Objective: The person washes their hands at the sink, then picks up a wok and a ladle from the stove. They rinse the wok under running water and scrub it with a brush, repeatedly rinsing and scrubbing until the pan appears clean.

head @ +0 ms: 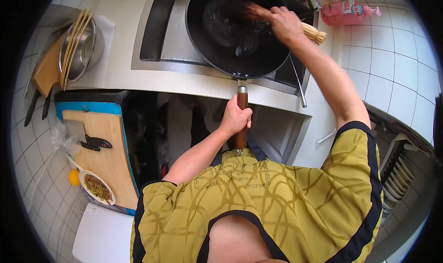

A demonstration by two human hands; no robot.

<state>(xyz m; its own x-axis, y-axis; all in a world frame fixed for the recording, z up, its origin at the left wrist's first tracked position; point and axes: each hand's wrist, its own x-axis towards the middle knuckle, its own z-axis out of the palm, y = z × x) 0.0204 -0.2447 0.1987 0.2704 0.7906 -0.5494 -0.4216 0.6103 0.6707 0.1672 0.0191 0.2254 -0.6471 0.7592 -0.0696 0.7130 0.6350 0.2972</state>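
A black wok (221,51) rests over the stainless steel sink (180,27), with water and some bubbles in its bowl. My left hand (237,115) is closed around the wok's brown wooden handle (243,135), which points toward my body. Over the wok's right side, my right hand (285,22) grips a brush of bundled bamboo strips (258,13); its far end is blurred against the dark wok. Behind my right wrist shows a pale bundle (313,33) of bamboo or straw. A thin metal utensil handle (300,86) leans out over the sink's front right edge.
A faucet (313,1) and a pink pump bottle (346,13) are at the back right. On the left stand a steel bowl (88,50) with chopsticks across it and a knife block (50,67). Below lie a cutting board (110,152) with knives and a dish of food (97,187).
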